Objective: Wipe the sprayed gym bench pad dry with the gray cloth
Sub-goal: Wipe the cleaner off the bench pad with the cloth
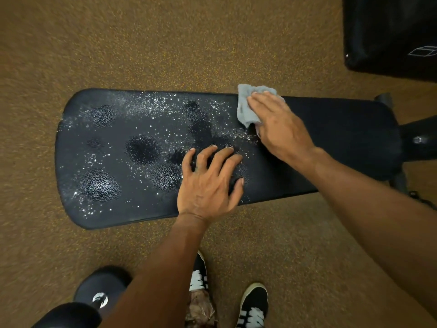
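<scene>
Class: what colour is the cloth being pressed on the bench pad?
The cloth is light gray, clearest in the head view.

Wet left half of bench pad (118, 150) open, left hand (208, 183) planted mid-pad, black object (390, 31) far right

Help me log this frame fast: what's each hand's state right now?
Left hand: open, fingers spread on the wet bench pad.
Right hand: open, flat fingers pressing the gray cloth onto the pad.

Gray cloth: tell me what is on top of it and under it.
The right hand presses on top of the gray cloth, covering part of it. Under it lies the bench pad, at its far edge; the pad surface beneath is hidden.
</scene>
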The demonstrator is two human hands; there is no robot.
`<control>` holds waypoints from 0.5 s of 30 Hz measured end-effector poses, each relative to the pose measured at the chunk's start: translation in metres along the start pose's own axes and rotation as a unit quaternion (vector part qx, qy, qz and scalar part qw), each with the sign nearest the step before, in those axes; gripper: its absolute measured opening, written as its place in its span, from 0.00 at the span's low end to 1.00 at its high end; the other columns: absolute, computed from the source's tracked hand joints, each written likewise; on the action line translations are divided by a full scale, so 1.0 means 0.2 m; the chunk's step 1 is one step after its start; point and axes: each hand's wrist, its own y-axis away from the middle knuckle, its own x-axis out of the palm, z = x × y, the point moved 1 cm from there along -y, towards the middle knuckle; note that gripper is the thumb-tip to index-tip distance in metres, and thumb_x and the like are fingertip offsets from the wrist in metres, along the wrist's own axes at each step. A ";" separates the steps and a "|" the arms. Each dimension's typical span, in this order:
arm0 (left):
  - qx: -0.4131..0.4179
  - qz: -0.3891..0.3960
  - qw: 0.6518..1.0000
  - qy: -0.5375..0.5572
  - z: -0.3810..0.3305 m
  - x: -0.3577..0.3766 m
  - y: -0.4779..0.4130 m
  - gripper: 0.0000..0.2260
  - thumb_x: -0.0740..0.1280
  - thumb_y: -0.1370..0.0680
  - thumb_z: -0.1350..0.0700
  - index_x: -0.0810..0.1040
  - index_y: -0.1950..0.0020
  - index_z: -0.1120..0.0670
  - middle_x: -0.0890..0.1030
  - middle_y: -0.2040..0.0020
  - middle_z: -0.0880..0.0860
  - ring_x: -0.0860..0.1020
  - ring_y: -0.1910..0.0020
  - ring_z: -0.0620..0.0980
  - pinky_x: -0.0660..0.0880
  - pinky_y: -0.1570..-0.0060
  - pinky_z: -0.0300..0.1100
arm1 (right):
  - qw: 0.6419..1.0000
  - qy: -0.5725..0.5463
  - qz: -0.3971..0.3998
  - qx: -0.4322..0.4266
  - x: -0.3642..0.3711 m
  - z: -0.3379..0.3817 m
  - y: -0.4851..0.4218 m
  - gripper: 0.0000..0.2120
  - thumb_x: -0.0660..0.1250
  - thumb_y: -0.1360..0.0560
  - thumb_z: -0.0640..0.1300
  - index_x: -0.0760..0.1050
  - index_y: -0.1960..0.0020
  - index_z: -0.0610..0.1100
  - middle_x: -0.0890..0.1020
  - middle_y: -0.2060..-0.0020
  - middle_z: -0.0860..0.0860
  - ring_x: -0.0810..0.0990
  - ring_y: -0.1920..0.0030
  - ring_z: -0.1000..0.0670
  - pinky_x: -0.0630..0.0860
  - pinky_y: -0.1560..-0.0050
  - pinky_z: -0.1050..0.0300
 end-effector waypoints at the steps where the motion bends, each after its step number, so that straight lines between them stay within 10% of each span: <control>1: 0.001 0.000 1.000 -0.001 0.00 0.00 0.00 0.22 0.60 0.21 0.39 0.74 0.30 0.47 0.75 0.31 0.47 0.70 0.30 0.55 0.60 0.29 0.61 | 1.000 -0.004 -0.009 0.016 0.00 0.00 -0.04 0.21 0.62 0.20 0.38 0.69 0.27 0.39 0.73 0.29 0.43 0.67 0.27 0.41 0.62 0.26 0.48; 6: 0.003 0.005 1.000 -0.011 0.00 0.00 0.00 0.22 0.60 0.21 0.40 0.75 0.30 0.47 0.77 0.32 0.47 0.71 0.30 0.55 0.61 0.29 0.62 | 0.997 -0.058 -0.044 0.013 0.06 0.19 -0.25 0.14 0.64 0.19 0.41 0.77 0.36 0.39 0.81 0.40 0.45 0.76 0.37 0.44 0.67 0.36 0.53; 15: 0.005 0.011 1.000 -0.025 0.00 0.00 0.00 0.23 0.60 0.21 0.39 0.77 0.31 0.47 0.78 0.33 0.47 0.72 0.31 0.56 0.62 0.30 0.62 | 0.999 -0.028 0.011 -0.038 0.03 0.02 -0.06 0.22 0.62 0.21 0.36 0.70 0.27 0.38 0.71 0.27 0.42 0.64 0.24 0.41 0.58 0.23 0.45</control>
